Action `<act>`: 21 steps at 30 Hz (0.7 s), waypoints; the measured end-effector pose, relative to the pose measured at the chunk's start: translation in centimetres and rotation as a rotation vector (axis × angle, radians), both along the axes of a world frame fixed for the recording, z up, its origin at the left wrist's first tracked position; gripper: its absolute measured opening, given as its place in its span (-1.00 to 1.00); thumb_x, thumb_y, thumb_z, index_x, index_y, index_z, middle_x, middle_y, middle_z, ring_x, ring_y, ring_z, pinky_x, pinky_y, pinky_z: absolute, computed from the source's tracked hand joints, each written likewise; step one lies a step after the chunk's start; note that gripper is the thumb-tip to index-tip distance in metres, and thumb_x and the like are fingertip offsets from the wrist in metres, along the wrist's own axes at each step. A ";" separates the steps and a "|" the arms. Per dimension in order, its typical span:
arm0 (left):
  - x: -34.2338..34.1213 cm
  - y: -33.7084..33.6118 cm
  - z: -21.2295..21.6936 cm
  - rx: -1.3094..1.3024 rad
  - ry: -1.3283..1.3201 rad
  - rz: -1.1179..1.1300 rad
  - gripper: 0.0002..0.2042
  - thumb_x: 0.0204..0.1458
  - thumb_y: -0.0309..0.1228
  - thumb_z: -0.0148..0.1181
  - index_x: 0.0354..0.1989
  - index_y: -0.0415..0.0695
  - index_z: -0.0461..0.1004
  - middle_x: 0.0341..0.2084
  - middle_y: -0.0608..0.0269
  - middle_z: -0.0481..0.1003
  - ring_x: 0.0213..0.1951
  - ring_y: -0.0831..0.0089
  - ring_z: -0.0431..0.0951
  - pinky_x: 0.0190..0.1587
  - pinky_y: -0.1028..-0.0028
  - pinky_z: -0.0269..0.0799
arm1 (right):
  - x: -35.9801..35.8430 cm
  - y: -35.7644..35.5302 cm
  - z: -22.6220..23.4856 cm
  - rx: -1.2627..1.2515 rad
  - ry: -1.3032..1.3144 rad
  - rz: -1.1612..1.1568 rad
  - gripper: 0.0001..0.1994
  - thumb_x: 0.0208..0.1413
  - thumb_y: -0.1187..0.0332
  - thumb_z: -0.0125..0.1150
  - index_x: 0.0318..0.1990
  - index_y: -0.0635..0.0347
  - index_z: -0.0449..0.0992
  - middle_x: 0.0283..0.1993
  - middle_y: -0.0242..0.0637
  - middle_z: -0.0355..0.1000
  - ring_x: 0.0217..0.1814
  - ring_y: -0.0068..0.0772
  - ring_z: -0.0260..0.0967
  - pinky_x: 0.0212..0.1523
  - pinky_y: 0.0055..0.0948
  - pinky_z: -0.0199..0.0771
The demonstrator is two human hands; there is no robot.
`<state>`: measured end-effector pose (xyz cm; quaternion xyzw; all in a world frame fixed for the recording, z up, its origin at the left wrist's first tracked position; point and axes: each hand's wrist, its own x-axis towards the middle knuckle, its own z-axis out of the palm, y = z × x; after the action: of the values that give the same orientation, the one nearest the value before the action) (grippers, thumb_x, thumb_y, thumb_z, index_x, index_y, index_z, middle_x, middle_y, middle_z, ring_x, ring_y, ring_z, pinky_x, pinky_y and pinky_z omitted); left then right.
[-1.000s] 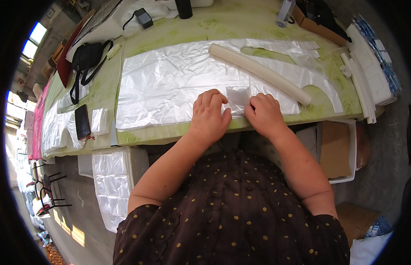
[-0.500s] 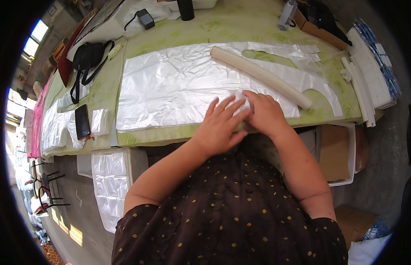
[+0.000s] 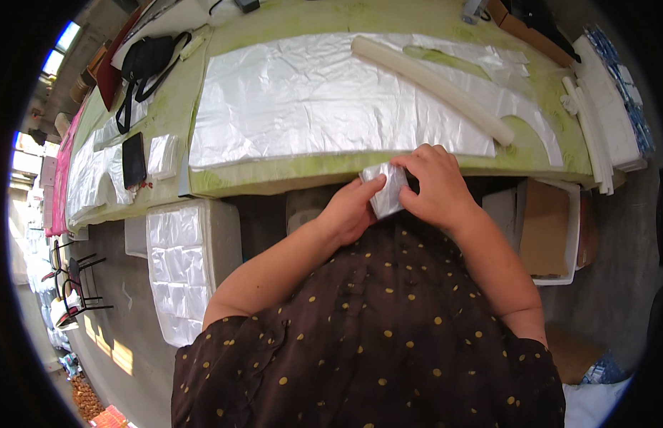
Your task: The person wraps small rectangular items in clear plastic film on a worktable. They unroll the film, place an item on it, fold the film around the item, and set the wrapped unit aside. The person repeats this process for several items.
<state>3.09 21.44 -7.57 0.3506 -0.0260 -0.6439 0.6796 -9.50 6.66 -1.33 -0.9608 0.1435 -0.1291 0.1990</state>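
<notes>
Both hands (image 3: 392,200) pinch one folded plastic packet (image 3: 385,191).

Packing workshop: plastic-sheeted worktable (image 3: 167,121)

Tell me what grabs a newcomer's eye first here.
Both hands, left hand and right hand, pinch a small folded clear plastic bag at the near edge of the green table. Behind them lies a wide stack of clear plastic sheets, with a long white foam tube slanting across it.

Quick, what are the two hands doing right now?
Left hand: closed on the left side of a small folded clear plastic bag.
Right hand: closed on the same bag's right side, at the table edge.
</notes>
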 end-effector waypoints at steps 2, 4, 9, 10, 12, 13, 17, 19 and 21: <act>-0.5 -0.2 -0.4 0.023 -0.071 0.094 -0.74 0.33 -0.39 0.06 0.13 -0.18 0.40 -0.03 0.21 0.54 -0.02 0.40 0.56 0.09 0.34 0.47 | -1.0 1.8 -0.6 0.159 -0.191 -0.044 -0.53 -0.09 0.38 0.27 0.09 0.13 0.55 -0.12 -0.16 0.47 0.01 0.01 0.39 0.10 -0.15 0.40; -1.3 0.4 0.1 0.060 -0.144 0.164 -0.77 0.31 -0.40 0.09 0.07 -0.18 0.42 -0.11 0.25 0.55 -0.09 0.47 0.54 0.02 0.41 0.47 | -1.6 3.0 -1.5 0.320 -0.343 -0.117 -0.56 0.00 0.41 0.33 0.10 0.20 0.51 -0.17 -0.25 0.45 -0.11 -0.25 0.42 -0.01 -0.33 0.45; -1.7 1.6 0.5 0.052 -0.227 0.043 -0.82 0.29 -0.37 0.16 -0.03 -0.14 0.42 -0.20 0.32 0.50 -0.19 0.57 0.47 -0.09 0.49 0.42 | -1.7 4.0 -3.1 1.013 -0.341 -0.233 -0.68 0.20 0.47 0.27 0.09 0.25 0.46 -0.24 -0.48 0.38 -0.27 -0.71 0.28 -0.21 -0.62 0.39; -1.7 1.7 0.8 0.056 -0.223 0.046 -0.83 0.29 -0.37 0.15 -0.02 -0.12 0.42 -0.19 0.32 0.51 -0.17 0.57 0.48 -0.09 0.49 0.43 | -1.5 4.0 -3.3 1.046 -0.361 -0.229 -0.70 0.19 0.49 0.27 0.07 0.25 0.46 -0.24 -0.48 0.39 -0.27 -0.70 0.28 -0.21 -0.61 0.39; -1.4 2.0 1.5 0.079 -0.202 0.094 -0.83 0.31 -0.38 0.14 0.00 -0.11 0.42 -0.11 0.30 0.50 -0.10 0.51 0.49 -0.05 0.43 0.45 | -1.2 4.2 -3.6 1.066 -0.421 -0.251 -0.74 0.19 0.52 0.26 0.02 0.24 0.46 -0.23 -0.48 0.40 -0.26 -0.70 0.29 -0.21 -0.60 0.39; -1.1 2.5 2.4 0.098 -0.186 0.140 -0.83 0.32 -0.39 0.12 0.02 -0.10 0.41 -0.05 0.27 0.49 -0.04 0.45 0.50 0.00 0.38 0.47 | -1.1 4.2 -3.6 1.053 -0.461 -0.276 -0.76 0.19 0.52 0.26 0.00 0.24 0.46 -0.23 -0.48 0.40 -0.26 -0.70 0.29 -0.22 -0.61 0.39; -0.3 4.6 2.5 0.070 -0.357 0.269 -0.81 0.32 -0.42 0.12 0.06 -0.09 0.41 0.12 0.25 0.44 0.06 0.36 0.50 0.06 0.27 0.50 | -0.3 4.2 -3.4 1.080 -0.553 -0.333 -0.81 0.22 0.52 0.25 -0.05 0.23 0.46 -0.24 -0.49 0.40 -0.26 -0.71 0.30 -0.21 -0.62 0.39; -0.7 5.2 1.7 -0.082 -0.391 0.239 -0.82 0.27 -0.50 0.17 0.02 -0.12 0.47 0.13 0.28 0.46 0.02 0.46 0.50 0.03 0.41 0.50 | 0.2 4.4 -3.5 1.081 -0.539 -0.296 -0.83 0.23 0.51 0.25 -0.05 0.23 0.46 -0.24 -0.49 0.41 -0.26 -0.72 0.31 -0.21 -0.62 0.39; -0.7 5.7 1.0 0.023 -0.484 0.141 -0.85 0.24 -0.53 0.21 -0.05 -0.13 0.53 -0.03 0.34 0.54 -0.07 0.57 0.51 -0.02 0.53 0.46 | 0.5 4.7 -3.5 1.067 -0.506 -0.268 -0.83 0.23 0.51 0.26 -0.06 0.22 0.46 -0.24 -0.49 0.41 -0.26 -0.72 0.31 -0.21 -0.63 0.38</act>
<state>2.41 27.12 -6.61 0.5030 -0.1561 -0.4927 0.6928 -9.03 11.40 -4.80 -0.6415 0.2565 -0.2880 0.6631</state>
